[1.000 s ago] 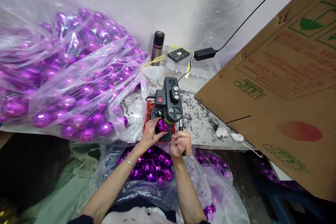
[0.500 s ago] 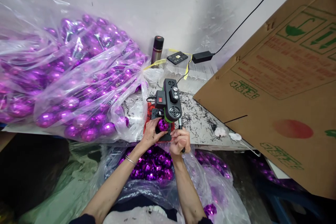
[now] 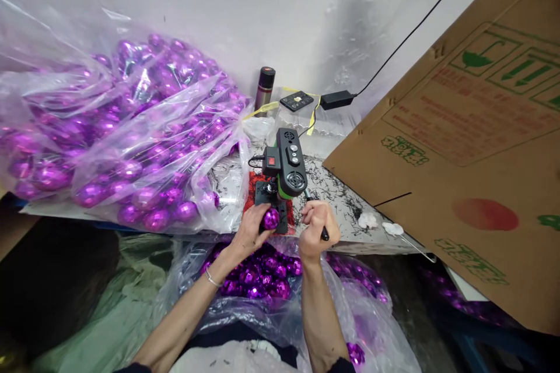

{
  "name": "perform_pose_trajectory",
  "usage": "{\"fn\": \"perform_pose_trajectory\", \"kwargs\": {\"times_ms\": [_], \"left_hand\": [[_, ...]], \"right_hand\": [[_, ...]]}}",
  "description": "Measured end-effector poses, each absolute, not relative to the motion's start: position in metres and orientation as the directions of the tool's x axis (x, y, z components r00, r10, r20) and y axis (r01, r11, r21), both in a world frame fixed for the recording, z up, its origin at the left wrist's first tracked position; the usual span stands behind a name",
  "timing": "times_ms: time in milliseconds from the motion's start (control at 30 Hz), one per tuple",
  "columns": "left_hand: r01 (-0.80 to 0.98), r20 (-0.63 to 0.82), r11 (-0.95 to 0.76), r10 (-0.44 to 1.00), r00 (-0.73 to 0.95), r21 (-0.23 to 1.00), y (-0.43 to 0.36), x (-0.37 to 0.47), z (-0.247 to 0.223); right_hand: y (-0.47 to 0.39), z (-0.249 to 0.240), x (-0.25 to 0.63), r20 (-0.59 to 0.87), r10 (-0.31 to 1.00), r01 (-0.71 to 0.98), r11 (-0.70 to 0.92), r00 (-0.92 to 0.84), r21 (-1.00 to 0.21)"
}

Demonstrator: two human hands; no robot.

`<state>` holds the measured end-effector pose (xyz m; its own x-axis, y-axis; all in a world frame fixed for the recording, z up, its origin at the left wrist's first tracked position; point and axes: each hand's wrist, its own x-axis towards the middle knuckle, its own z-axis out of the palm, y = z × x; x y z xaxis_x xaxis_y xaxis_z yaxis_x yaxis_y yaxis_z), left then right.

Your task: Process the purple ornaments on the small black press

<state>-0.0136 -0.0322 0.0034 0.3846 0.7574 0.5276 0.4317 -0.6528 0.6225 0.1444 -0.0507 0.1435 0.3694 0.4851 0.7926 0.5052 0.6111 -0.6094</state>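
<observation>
Cardboard box cut off right

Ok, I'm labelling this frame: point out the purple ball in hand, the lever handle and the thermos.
purple ball (image 3: 270, 218), head view, its shiny front.
lever handle (image 3: 325, 235), head view, black tip below the right hand.
thermos (image 3: 265, 87), head view, mid-body.

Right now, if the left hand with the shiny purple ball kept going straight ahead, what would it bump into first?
Probably the small black-and-green bench drill. The left hand holds the faceted purple ball just in front of the drill's black base, fingers pointing toward it. Depth is hard to judge, so they may already touch.
</observation>
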Motion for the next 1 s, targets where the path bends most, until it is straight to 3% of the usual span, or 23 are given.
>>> {"fn": "perform_pose_trajectory", "kwargs": {"times_ms": [133, 267, 433, 533, 667, 800, 900, 1000], "left_hand": [[0.473, 0.553, -0.699, 0.715, 0.428, 0.537, -0.064, -0.04, 0.03], [0.652, 0.541, -0.563, 0.797, 0.268, 0.507, -0.037, -0.079, 0.063], [0.898, 0.199, -0.156, 0.977, 0.078, 0.411, 0.012, -0.139, 0.079], [0.921, 0.13, -0.168, 0.983, 0.13, 0.353, 0.017, -0.156, 0.074], [0.883, 0.095, -0.246, 0.969, 0.227, 0.4, 0.018, -0.152, 0.067], [0.736, 0.062, -0.212, 0.972, 0.225, 0.643, 0.023, -0.137, 0.077], [0.402, 0.033, -0.082, 0.991, 0.127, 0.912, 0.02, -0.124, 0.087], [0.002, -0.081, 0.082, 0.989, 0.121, 0.997, 0.013, -0.109, 0.09]], "right_hand": [[-0.057, 0.127, 0.145, 0.79, 0.507, 0.51, 0.606, 0.345, -0.611], [-0.059, 0.113, 0.142, 0.78, 0.497, 0.495, 0.604, 0.379, -0.625], [-0.058, 0.112, 0.141, 0.787, 0.493, 0.508, 0.602, 0.369, -0.616], [-0.058, 0.108, 0.141, 0.773, 0.5, 0.495, 0.594, 0.39, -0.634], [-0.058, 0.106, 0.139, 0.768, 0.496, 0.488, 0.593, 0.405, -0.64], [-0.058, 0.109, 0.139, 0.787, 0.487, 0.522, 0.589, 0.379, -0.617], [-0.058, 0.11, 0.139, 0.794, 0.484, 0.522, 0.599, 0.369, -0.608], [-0.057, 0.115, 0.139, 0.797, 0.476, 0.519, 0.606, 0.371, -0.603]]}}
